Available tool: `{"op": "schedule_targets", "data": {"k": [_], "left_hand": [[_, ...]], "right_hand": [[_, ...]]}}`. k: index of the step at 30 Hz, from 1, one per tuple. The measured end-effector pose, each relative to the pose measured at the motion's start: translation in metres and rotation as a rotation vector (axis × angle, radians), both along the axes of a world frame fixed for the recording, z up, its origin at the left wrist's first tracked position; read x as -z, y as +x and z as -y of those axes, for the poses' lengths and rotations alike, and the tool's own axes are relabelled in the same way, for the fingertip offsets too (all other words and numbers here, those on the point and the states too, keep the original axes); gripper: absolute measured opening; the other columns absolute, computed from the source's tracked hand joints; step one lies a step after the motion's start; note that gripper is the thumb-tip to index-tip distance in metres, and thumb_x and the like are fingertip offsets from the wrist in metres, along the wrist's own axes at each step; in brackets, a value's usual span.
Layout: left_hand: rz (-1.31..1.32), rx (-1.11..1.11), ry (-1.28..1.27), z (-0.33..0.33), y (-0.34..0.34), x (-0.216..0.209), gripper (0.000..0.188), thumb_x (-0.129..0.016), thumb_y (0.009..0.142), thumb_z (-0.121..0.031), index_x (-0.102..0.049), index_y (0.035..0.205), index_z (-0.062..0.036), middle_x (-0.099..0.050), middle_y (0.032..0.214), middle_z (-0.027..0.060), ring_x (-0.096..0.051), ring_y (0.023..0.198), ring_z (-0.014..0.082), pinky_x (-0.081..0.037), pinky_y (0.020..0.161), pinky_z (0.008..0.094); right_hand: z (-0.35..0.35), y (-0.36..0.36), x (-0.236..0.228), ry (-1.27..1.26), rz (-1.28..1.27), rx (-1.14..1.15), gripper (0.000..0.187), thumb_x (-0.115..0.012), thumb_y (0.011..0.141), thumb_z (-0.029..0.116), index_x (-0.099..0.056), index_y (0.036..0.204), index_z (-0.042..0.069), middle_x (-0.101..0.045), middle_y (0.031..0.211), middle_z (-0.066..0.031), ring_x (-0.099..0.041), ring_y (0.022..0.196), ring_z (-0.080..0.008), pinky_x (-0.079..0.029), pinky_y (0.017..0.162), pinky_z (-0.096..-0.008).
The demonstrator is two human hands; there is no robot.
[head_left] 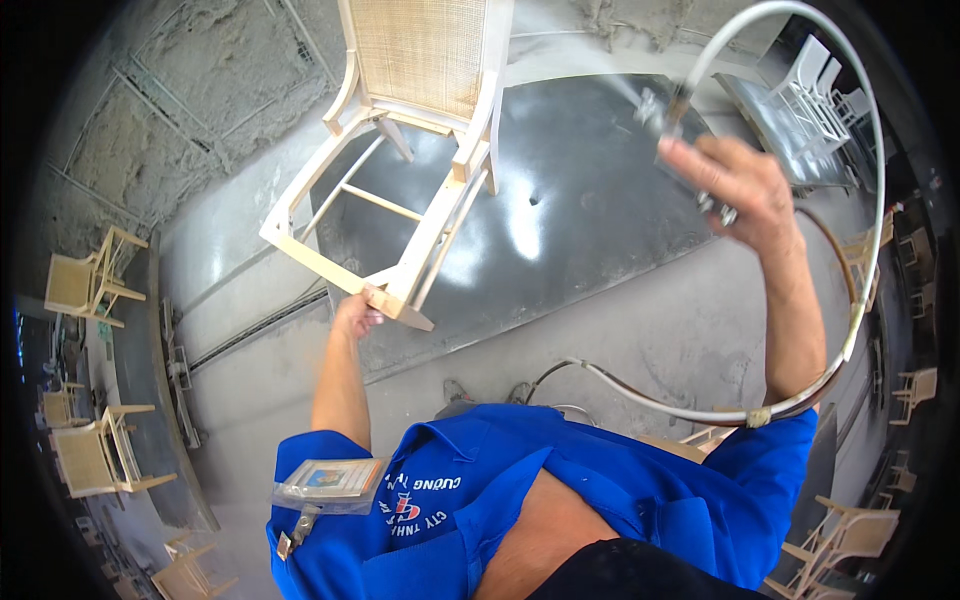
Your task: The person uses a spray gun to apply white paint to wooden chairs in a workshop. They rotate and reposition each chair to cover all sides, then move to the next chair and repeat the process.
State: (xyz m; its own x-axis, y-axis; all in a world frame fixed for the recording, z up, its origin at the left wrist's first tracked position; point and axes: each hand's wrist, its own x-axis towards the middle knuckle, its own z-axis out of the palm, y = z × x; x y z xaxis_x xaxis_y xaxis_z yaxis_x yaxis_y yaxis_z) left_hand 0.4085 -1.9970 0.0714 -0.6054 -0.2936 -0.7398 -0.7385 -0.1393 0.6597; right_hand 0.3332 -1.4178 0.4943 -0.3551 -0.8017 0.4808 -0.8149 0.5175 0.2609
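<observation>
At lower left, a card point(338, 478) is held in a clear pouch point(330, 500). At upper right, a spray gun point(652, 112) is gripped by the right hand point(745, 190), well apart from the chair point(420, 85), upper left of centre. Its seat corner is pinched by the nearer left hand point(358, 316); its long axis is slanted toward the top edge.

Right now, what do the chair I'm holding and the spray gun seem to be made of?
The chair frame looks like pale, matte wood, judging by its yellowish tone. Its back panel seems woven cane, from the fine mesh, though possibly synthetic. The spray gun is probably metal, going by its silvery shine; blur hides detail.
</observation>
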Motion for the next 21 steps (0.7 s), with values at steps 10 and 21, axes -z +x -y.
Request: {"op": "schedule_targets", "data": {"k": [10,21], "left_hand": [[0.021,-0.012,0.32,-0.199,-0.041,-0.008,0.042,-0.043,0.111,-0.048,-0.057,0.128,-0.0123,-0.071,0.093,0.0135,-0.073,0.069,0.0255,-0.032,0.043,0.0258],[-0.47,0.432,-0.236,-0.326,-0.097,-0.094,0.029,-0.067,0.1,-0.029,-0.07,0.113,-0.0033,-0.067,0.1,0.0154,-0.07,0.079,0.032,-0.051,0.061,0.0445]], "right_hand": [[0.037,-0.057,-0.062,-0.133,-0.01,0.099,0.058,-0.074,0.089,0.0,-0.065,0.143,0.02,-0.077,0.114,-0.0124,-0.075,0.09,-0.0289,-0.061,0.082,-0.0366],[0.073,-0.116,-0.107,-0.065,0.081,0.014,0.053,-0.073,0.089,0.011,-0.068,0.138,0.029,-0.077,0.11,-0.0127,-0.074,0.087,-0.033,-0.061,0.085,-0.0427]]}}
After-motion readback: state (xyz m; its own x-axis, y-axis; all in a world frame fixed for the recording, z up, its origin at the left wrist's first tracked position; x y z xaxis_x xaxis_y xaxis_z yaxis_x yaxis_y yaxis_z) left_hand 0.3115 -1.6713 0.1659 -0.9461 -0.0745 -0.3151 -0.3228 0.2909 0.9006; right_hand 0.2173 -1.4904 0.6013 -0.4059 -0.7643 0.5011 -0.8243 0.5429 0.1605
